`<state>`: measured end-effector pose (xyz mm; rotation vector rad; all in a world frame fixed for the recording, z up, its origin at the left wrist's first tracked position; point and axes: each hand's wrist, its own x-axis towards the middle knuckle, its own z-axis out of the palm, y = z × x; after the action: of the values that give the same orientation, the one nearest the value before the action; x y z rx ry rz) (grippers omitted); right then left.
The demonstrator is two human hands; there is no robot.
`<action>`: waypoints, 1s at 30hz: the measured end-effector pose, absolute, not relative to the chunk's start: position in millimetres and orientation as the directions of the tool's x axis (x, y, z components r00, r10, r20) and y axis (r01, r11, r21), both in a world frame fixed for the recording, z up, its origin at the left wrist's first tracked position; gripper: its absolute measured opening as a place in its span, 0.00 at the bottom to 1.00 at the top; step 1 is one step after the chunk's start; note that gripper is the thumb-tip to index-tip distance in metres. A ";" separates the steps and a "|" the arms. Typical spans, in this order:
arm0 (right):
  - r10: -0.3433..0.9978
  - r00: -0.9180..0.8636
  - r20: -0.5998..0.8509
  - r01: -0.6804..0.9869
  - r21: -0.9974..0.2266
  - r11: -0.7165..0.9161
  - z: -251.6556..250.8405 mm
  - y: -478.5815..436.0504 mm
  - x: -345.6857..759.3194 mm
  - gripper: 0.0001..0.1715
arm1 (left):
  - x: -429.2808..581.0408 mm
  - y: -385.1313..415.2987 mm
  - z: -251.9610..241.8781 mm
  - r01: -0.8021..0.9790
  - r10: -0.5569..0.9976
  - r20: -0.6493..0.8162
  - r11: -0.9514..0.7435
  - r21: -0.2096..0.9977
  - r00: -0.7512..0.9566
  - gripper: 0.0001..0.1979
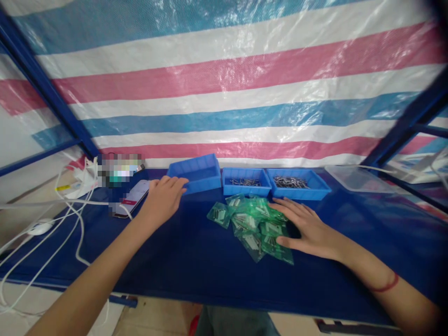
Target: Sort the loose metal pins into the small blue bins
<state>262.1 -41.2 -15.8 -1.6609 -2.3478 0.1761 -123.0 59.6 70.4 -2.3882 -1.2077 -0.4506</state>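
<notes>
My left hand [165, 198] is at the left end of a blue plastic bin [201, 172], its fingers curled over the near edge. That bin sits at an angle and I see nothing inside it. My right hand [308, 228] is open, thumb apart from the fingers, touching the right side of a pile of small green-tinted plastic bags [247, 221]. Screws or similar metal pins show through several bags. Behind the pile are a middle blue bin [247, 190] with some metal pins and a right blue bin [301, 193] holding more of them.
A phone [135, 198] lies left of my left hand, near tangled white cables [82, 219] and a white mouse [41, 227]. A clear plastic lid or tray [357, 179] is at the back right. Blue metal posts and a striped sheet [224, 112] bound the blue table [196, 266].
</notes>
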 end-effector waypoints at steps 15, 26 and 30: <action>0.928 -0.329 0.174 0.886 -0.283 0.367 -9.2 -43.2 258.6 0.43 | -120.8 125.8 31.7 0.746 0.675 0.324 -0.630 -0.214 0.663 0.12; 0.898 -0.342 0.275 0.851 -0.314 0.420 -9.8 -43.0 252.6 0.47 | -113.0 109.9 42.0 0.671 0.536 0.476 -0.722 -0.169 0.697 0.17; 0.886 -0.373 0.275 0.861 -0.254 0.441 -11.9 -42.1 240.9 0.55 | -78.3 71.7 43.5 0.422 0.369 0.430 -0.906 -0.032 0.824 0.22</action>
<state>240.9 -42.1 -11.9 -1.4842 -2.3299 0.0952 -78.3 71.7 43.5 -2.8796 -0.6271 -0.6402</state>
